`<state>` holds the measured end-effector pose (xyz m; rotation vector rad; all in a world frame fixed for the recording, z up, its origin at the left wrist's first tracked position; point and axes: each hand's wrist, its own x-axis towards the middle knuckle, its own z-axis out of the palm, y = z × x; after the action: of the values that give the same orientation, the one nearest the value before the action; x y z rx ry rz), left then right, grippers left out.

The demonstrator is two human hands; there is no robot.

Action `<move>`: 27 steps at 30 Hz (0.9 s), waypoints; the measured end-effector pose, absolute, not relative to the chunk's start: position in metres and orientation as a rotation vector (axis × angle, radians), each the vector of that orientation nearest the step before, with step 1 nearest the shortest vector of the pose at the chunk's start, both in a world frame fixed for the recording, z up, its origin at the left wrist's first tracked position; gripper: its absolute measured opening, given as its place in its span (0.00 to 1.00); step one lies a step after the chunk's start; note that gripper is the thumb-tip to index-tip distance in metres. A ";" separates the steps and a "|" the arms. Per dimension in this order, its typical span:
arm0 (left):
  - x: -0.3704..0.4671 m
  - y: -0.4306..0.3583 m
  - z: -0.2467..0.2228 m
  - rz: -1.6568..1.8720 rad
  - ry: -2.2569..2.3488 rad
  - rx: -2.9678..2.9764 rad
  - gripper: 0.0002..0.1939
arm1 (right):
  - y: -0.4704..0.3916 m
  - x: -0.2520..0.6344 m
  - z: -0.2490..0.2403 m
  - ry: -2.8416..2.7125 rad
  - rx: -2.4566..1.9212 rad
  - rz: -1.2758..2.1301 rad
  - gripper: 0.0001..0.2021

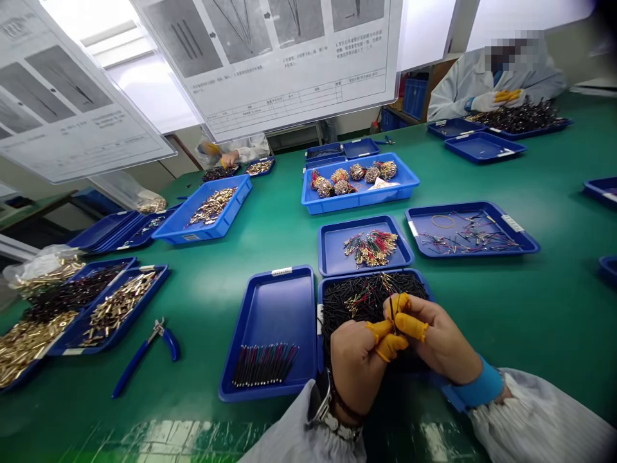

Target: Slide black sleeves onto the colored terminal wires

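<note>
Yellow finger covers sit on the fingertips of both my hands. My left hand [355, 360] and my right hand [441, 334] meet over a blue tray of short black tubes [349, 292]. Between their fingertips a thin black tube [392, 310] stands nearly upright, with both hands pinching about it. Whether a wire runs inside it is too small to tell. On top of the black tubes lie several coloured wires with gold ends [361, 299]. Left of my hands, a blue tray [279, 299] holds a row of black-sleeved pieces [265, 365] with coloured upper ends.
Behind the tubes stands a tray of gold-tipped wires [371, 247]; a tray of loose wires [470, 231] is to its right. Blue-handled cutters [149, 350] lie at left, near trays of gold parts [118, 305]. Bundles [357, 172] fill a blue bin. Co-workers [499, 83] sit across the table.
</note>
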<state>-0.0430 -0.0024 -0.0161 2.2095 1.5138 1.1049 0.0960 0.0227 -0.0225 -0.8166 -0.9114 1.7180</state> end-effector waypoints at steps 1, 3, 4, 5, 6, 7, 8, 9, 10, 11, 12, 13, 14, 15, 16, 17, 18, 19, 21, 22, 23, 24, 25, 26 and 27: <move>-0.043 -0.002 -0.016 1.110 1.508 2.213 0.26 | 0.022 0.095 -0.021 -0.897 -0.808 1.740 0.10; -0.043 -0.002 -0.016 1.103 1.486 2.218 0.25 | 0.021 0.093 -0.020 -0.860 -0.800 1.752 0.11; -0.043 -0.002 -0.016 1.096 1.475 2.214 0.24 | 0.021 0.093 -0.020 -0.830 -0.797 1.745 0.12; -0.043 -0.002 -0.016 1.091 1.466 2.207 0.23 | 0.022 0.092 -0.021 -0.796 -0.792 1.736 0.13; -0.043 -0.001 -0.017 1.085 1.461 2.204 0.22 | 0.022 0.092 -0.022 -0.767 -0.786 1.727 0.14; -0.043 -0.001 -0.017 1.076 1.454 2.210 0.21 | 0.023 0.092 -0.022 -0.749 -0.780 1.723 0.15; -0.043 0.000 -0.018 1.067 1.443 2.227 0.22 | 0.023 0.091 -0.023 -0.748 -0.774 1.724 0.15; -0.043 0.000 -0.018 1.058 1.432 2.249 0.23 | 0.023 0.091 -0.022 -0.759 -0.771 1.729 0.14; -0.043 0.001 -0.019 1.050 1.423 2.268 0.24 | 0.024 0.091 -0.022 -0.777 -0.771 1.734 0.13; -0.043 0.001 -0.020 1.046 1.415 2.280 0.24 | 0.024 0.092 -0.021 -0.795 -0.772 1.742 0.12; -0.043 0.001 -0.020 1.049 1.411 2.280 0.24 | 0.024 0.092 -0.020 -0.810 -0.771 1.751 0.12; -0.044 0.001 -0.021 1.058 1.409 2.271 0.24 | 0.023 0.092 -0.018 -0.821 -0.765 1.764 0.12; -0.044 0.000 -0.021 1.072 1.408 2.258 0.24 | 0.023 0.093 -0.017 -0.832 -0.750 1.782 0.12; -0.044 0.000 -0.022 1.088 1.404 2.247 0.24 | 0.023 0.093 -0.016 -0.844 -0.730 1.800 0.12; -0.044 -0.001 -0.022 1.106 1.401 2.239 0.24 | 0.022 0.093 -0.015 -0.860 -0.708 1.815 0.12; -0.044 -0.001 -0.022 1.125 1.400 2.236 0.24 | 0.022 0.094 -0.015 -0.878 -0.689 1.820 0.11; -0.043 -0.002 -0.022 1.142 1.400 2.238 0.24 | 0.021 0.094 -0.015 -0.895 -0.678 1.816 0.11; -0.043 -0.002 -0.021 1.160 1.404 2.244 0.24 | 0.021 0.094 -0.016 -0.908 -0.678 1.804 0.10; -0.043 -0.002 -0.021 1.182 1.420 2.274 0.23 | 0.021 0.095 -0.019 -0.935 -0.701 1.765 0.09; -0.042 -0.002 -0.020 1.178 1.428 2.299 0.23 | 0.022 0.095 -0.021 -0.950 -0.717 1.745 0.08; -0.042 -0.002 -0.020 1.167 1.435 2.329 0.22 | 0.022 0.096 -0.023 -0.967 -0.734 1.729 0.07; -0.042 -0.001 -0.020 1.153 1.444 2.359 0.21 | 0.023 0.096 -0.025 -0.986 -0.752 1.716 0.07; -0.042 -0.001 -0.019 1.137 1.454 2.385 0.21 | 0.023 0.097 -0.027 -1.004 -0.769 1.705 0.06; -0.042 0.000 -0.019 1.121 1.462 2.402 0.20 | 0.023 0.097 -0.029 -1.016 -0.783 1.695 0.06; -0.042 0.000 -0.019 1.112 1.470 2.406 0.20 | 0.024 0.097 -0.031 -1.020 -0.790 1.688 0.07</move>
<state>-0.0423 0.0003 -0.0186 2.4061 1.4705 1.1123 0.0975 0.0238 -0.0306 -0.7902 -1.0204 1.6880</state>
